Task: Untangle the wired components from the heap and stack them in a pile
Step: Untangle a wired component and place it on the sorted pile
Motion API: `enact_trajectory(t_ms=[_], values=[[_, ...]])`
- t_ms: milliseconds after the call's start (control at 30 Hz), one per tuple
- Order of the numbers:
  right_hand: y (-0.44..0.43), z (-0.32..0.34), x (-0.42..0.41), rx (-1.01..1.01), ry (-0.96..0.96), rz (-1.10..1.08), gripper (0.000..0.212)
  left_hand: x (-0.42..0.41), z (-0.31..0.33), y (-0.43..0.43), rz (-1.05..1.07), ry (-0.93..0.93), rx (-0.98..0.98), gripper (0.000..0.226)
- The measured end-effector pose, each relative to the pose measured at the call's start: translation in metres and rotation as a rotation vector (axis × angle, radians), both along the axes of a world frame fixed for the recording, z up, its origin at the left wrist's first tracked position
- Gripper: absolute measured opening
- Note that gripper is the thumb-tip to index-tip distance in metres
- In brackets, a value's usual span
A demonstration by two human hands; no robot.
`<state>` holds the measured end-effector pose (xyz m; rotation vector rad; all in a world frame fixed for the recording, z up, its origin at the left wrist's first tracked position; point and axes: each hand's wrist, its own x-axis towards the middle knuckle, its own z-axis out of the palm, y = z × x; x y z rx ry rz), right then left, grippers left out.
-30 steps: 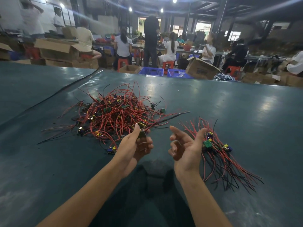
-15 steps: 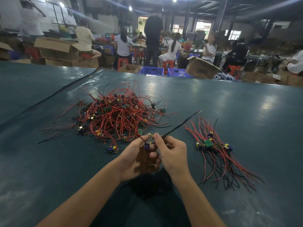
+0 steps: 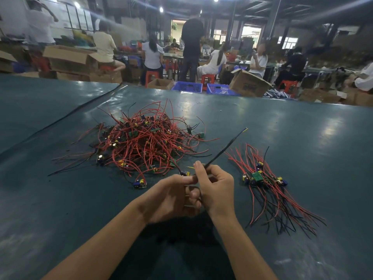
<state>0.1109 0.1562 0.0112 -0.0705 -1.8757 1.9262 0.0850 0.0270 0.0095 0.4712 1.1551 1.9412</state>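
One wired part is out of the heap (image 3: 141,140) and is held up in both hands, just above the worktop (image 3: 302,138). The left hand (image 3: 169,199) has its fingers curled in and pinches the little board (image 3: 185,174) at the end of the part. The right hand (image 3: 217,190) is curled too and pinches the part's black wire (image 3: 226,148), which sticks out straight, up and to the right.

I think the step now is pulling the wire straight so the part is neat. The big heap of red and black wires sits beyond the left hand. The small tidy pile (image 3: 262,178) lies to the right of the right hand, near it, with its boards side by side and its wires fanned out toward the person.

The next move, I think, is to lay this part on the pile, board next to the other boards and wire pointing the same way. It needs a soft touch so the pile does not get messy.

A cardboard box (image 3: 248,83) past the worktop has dark print on its side, but it is too blurry to read
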Motion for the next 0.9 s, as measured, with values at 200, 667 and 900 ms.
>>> enact_trajectory(t_ms=[200,667,900], values=[[0.002,-0.008,-0.005,0.221,0.072,-0.152,0.025,-0.008,-0.005,0.017,0.396,0.152,-0.326,0.073],[0.000,-0.006,-0.004,0.112,0.142,-0.213,0.020,-0.005,-0.004,0.013,0.859,0.634,-0.430,0.079],[0.004,-0.003,-0.001,0.046,0.139,-0.201,0.018,-0.001,-0.006,0.014,0.829,0.769,-0.400,0.051]])
